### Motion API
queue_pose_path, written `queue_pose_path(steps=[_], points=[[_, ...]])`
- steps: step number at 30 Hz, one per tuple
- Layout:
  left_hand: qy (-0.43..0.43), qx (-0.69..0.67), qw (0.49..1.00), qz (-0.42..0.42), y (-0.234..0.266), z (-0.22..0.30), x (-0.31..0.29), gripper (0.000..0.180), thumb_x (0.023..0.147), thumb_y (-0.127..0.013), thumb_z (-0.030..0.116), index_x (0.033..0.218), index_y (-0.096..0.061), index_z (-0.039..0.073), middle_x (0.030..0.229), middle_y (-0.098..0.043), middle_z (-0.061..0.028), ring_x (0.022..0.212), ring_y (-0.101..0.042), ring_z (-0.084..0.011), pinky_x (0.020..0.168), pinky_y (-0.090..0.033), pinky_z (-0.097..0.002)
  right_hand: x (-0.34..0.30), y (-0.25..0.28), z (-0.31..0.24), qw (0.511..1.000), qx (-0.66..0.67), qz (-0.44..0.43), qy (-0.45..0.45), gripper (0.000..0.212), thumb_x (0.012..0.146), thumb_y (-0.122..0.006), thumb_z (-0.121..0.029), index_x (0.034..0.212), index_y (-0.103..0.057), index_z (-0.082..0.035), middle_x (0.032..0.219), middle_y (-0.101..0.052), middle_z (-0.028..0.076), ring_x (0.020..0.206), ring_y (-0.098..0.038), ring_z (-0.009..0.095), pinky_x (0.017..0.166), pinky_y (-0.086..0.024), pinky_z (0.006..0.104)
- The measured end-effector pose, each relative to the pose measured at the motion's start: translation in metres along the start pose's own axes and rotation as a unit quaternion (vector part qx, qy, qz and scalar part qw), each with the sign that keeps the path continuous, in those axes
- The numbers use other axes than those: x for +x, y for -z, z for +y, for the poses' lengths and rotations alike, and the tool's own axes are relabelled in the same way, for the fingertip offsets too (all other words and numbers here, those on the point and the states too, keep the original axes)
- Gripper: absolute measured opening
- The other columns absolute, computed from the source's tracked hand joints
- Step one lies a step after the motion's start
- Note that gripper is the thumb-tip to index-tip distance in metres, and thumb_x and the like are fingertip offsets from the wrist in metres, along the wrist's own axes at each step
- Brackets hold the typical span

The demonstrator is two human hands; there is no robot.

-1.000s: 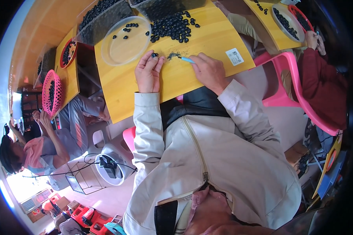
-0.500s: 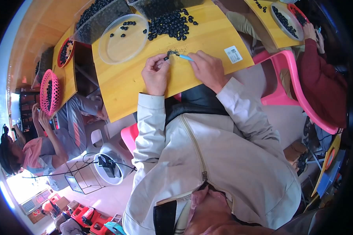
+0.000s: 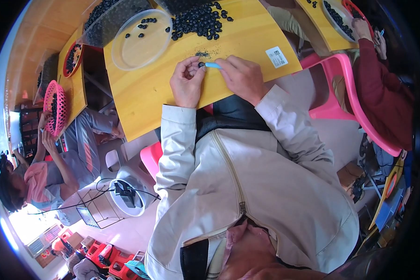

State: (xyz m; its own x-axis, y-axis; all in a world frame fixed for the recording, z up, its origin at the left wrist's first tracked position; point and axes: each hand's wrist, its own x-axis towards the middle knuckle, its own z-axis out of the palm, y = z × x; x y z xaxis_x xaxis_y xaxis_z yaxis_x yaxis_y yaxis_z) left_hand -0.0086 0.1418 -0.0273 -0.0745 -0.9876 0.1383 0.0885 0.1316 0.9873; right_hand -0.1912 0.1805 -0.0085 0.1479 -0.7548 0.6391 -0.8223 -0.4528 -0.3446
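Over the near part of the yellow table (image 3: pixel 149 102), my left hand (image 3: pixel 186 85) pinches a small round black piece (image 3: pixel 201 65) between thumb and fingers. In my right hand (image 3: pixel 243 80) is a slim tool with a light-blue handle (image 3: pixel 213 65), its tip meeting the black piece; the tip itself is too small to make out. Just beyond my fingers lies a patch of dark crumbs (image 3: pixel 203 53). Farther back is a heap of the same black round pieces (image 3: pixel 198 22). Left of the heap, a round transparent tray (image 3: pixel 121 60) holds several of them.
Transparent bins (image 3: pixel 98 28) of black pieces stand at the far edge. A white label (image 3: pixel 276 57) is stuck on the table's right side. To the left, a co-worker (image 3: pixel 46 172) works by a pink basket (image 3: pixel 63 109); to the right, another sits on a pink chair (image 3: pixel 347 88).
My hands have drawn closer together, and the blue-handled tool now lies more level against the black piece. The view has shifted slightly. The left co-worker's hand has moved up to the pink basket.
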Motion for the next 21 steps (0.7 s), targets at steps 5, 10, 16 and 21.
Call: queue_pose_path(steps=[5, 10, 16, 21], points=[[-0.001, 0.005, 1.000, -0.004, -0.0004, 0.0015, -0.0009, 0.031, 0.089, -0.075, -0.006, 0.119, -0.067, -0.003, 0.100, -0.068, -0.0032, 0.086, -0.062, -0.0076, 0.081, -0.053, -0.0214, -0.0004, -0.0043, 0.0018, 0.999, -0.024, 0.015, 0.027, 0.011, 0.089, -0.070, -0.014, 0.100, -0.069, -0.011, 0.077, -0.058, 0.003, 0.068, -0.066, 0.021, 0.057, -0.052, 0.0362], [-0.001, 0.024, 1.000, -0.012, 0.0024, -0.0004, -0.0007, 0.034, 0.090, -0.074, -0.008, 0.122, -0.066, -0.003, 0.105, -0.070, -0.0052, 0.093, -0.065, -0.0101, 0.086, -0.054, -0.0232, -0.0008, -0.0055, 0.0028, 0.999, -0.021, 0.008, 0.030, 0.012, 0.089, -0.070, -0.014, 0.101, -0.069, -0.011, 0.077, -0.058, 0.003, 0.067, -0.066, 0.022, 0.056, -0.052, 0.0360], [-0.006, 0.019, 1.000, -0.012, 0.0006, 0.0012, -0.0014, 0.034, 0.090, -0.075, -0.008, 0.121, -0.065, -0.003, 0.106, -0.069, -0.0057, 0.094, -0.065, -0.0107, 0.087, -0.054, -0.0233, -0.0015, -0.0068, 0.0030, 0.999, -0.029, 0.010, 0.025, 0.010, 0.090, -0.069, -0.014, 0.099, -0.069, -0.011, 0.077, -0.058, 0.003, 0.067, -0.066, 0.022, 0.057, -0.052, 0.0362], [-0.040, -0.018, 0.999, 0.008, -0.0005, 0.0054, -0.0050, 0.032, 0.090, -0.075, -0.007, 0.120, -0.064, -0.003, 0.107, -0.068, -0.0067, 0.095, -0.065, -0.0115, 0.088, -0.054, -0.0240, -0.0012, -0.0095, 0.0066, 0.998, -0.053, -0.014, -0.040, 0.009, 0.089, -0.069, -0.014, 0.097, -0.071, -0.011, 0.078, -0.060, 0.004, 0.070, -0.068, 0.024, 0.058, -0.054, 0.0388]])
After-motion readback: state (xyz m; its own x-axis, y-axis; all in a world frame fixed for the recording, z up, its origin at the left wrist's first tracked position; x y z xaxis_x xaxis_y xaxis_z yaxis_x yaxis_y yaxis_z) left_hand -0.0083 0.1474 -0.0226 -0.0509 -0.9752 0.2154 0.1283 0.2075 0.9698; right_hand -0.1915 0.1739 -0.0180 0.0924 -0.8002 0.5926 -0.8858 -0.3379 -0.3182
